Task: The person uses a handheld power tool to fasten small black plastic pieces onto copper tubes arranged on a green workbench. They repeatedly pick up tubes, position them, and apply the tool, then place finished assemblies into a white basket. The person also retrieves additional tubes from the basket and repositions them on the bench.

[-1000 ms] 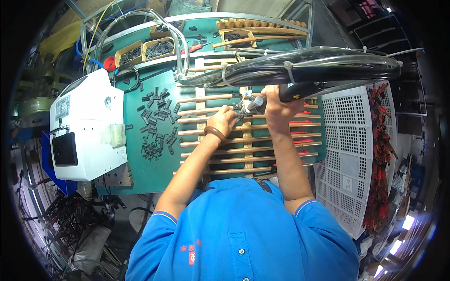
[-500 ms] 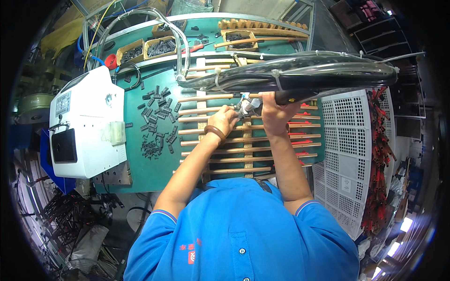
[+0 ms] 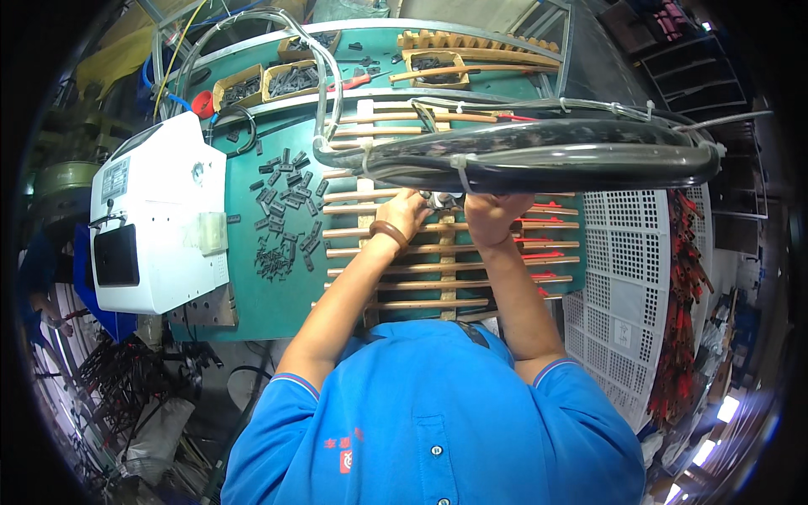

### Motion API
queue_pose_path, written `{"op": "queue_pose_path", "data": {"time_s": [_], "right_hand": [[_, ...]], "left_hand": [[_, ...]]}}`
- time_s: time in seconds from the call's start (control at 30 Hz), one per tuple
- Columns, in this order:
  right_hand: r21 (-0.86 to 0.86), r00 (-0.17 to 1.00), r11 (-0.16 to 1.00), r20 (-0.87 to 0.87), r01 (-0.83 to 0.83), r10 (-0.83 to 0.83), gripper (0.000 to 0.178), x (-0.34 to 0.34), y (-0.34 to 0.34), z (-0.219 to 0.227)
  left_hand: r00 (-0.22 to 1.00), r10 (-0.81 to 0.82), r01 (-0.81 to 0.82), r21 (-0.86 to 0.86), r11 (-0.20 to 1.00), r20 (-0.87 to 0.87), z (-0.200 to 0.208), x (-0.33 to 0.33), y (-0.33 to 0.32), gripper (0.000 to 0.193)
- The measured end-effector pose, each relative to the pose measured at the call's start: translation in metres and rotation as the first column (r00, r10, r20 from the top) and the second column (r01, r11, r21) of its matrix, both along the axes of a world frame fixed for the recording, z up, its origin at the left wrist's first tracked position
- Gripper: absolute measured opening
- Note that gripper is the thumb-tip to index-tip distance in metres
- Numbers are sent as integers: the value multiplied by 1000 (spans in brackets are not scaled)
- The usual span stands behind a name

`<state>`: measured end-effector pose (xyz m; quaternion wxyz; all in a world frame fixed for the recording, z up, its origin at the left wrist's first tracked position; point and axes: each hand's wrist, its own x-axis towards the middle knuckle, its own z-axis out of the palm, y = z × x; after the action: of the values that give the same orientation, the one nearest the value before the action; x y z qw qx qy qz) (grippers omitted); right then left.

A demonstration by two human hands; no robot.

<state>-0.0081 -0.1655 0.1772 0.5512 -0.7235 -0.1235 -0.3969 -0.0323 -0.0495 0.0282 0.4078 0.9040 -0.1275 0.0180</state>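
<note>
My right hand [image 3: 495, 223] is wrapped round the grip of a power screwdriver, which the thick black hose bundle [image 3: 581, 139] mostly hides. Its metal nose [image 3: 441, 200] shows between my hands, low over a row of copper-coloured rods [image 3: 358, 252]. Close to that nose, my left hand [image 3: 402, 215] has its fingers pinched together at one of the upper rods; what they grip is hidden. A brown bangle circles the left wrist. The rods lie side by side across pale wooden strips [image 3: 447, 276], and several have red pieces [image 3: 539, 245] at their right part.
Loose black plastic parts [image 3: 290, 198] and small dark screws [image 3: 273, 263] lie left on the green table [image 3: 252, 311]. A white machine [image 3: 160, 219] stands at the left edge. Boxes of black parts [image 3: 290, 80] sit behind; a white perforated crate [image 3: 619, 278] is at right.
The screwdriver and its hose bundle have come down and nearer me, hiding the grip. My right hand has dropped slightly; my left hand stays at nearly the same place.
</note>
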Motion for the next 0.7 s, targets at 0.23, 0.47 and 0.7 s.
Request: {"op": "queue_pose_path", "data": {"time_s": [0.23, 0.47, 0.7], "right_hand": [[24, 990, 993, -79, -112, 114, 19, -1, -3, 7], [-281, 997, 959, 61, -32, 51, 22, 3, -10, -19], [-2, 983, 983, 13, -181, 181, 21, 5, 4, 1]], "left_hand": [[999, -23, 25, 42, 999, -47, -5, 2, -1, 15], [999, 24, -20, 154, 988, -24, -4, 8, -3, 21], [998, 22, -17, 88, 996, -54, -8, -2, -2, 17]]}}
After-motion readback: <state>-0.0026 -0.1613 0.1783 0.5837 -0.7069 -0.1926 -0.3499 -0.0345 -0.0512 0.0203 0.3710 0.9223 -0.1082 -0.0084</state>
